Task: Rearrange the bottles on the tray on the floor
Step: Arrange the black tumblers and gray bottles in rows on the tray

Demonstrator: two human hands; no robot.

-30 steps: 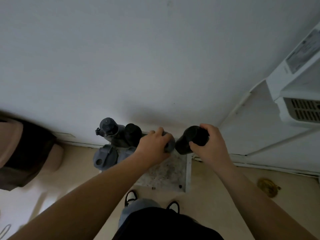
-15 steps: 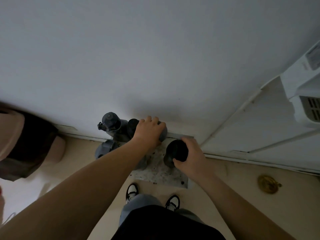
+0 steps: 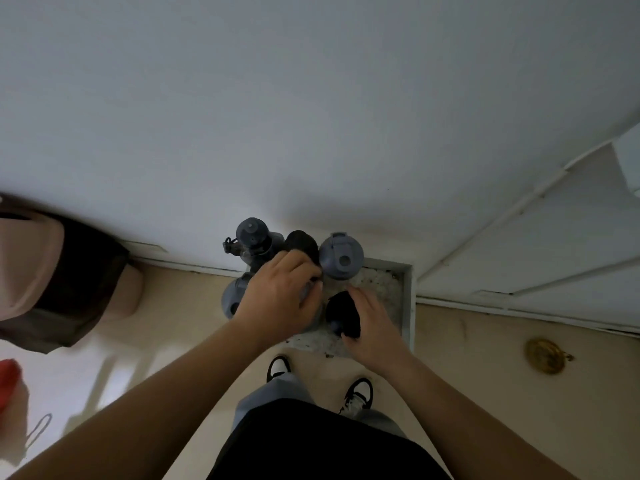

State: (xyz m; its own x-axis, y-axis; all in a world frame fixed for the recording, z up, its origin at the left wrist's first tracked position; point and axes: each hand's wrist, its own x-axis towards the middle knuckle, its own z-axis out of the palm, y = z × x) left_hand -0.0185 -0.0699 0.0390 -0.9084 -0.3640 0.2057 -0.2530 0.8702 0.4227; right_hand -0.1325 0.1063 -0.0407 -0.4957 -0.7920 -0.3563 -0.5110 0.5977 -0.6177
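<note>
A white speckled tray lies on the floor against the wall. In its back row stand a grey bottle with a loop cap, a black bottle and a grey flip-lid bottle, which no hand touches. My left hand curls over a grey bottle in the front row and hides most of it. Another grey bottle peeks out to its left. My right hand grips a second black bottle, which stands on the tray's front middle.
A bin with a dark liner stands at the left, with a red object nearer me. A white door closes the right side, and a brass doorstop sits on the floor. My shoes touch the tray's front edge.
My left hand let go of the grey flip-lid bottle at the back right and moved forward-left onto a front grey bottle. My right hand lowered the black bottle onto the tray.
</note>
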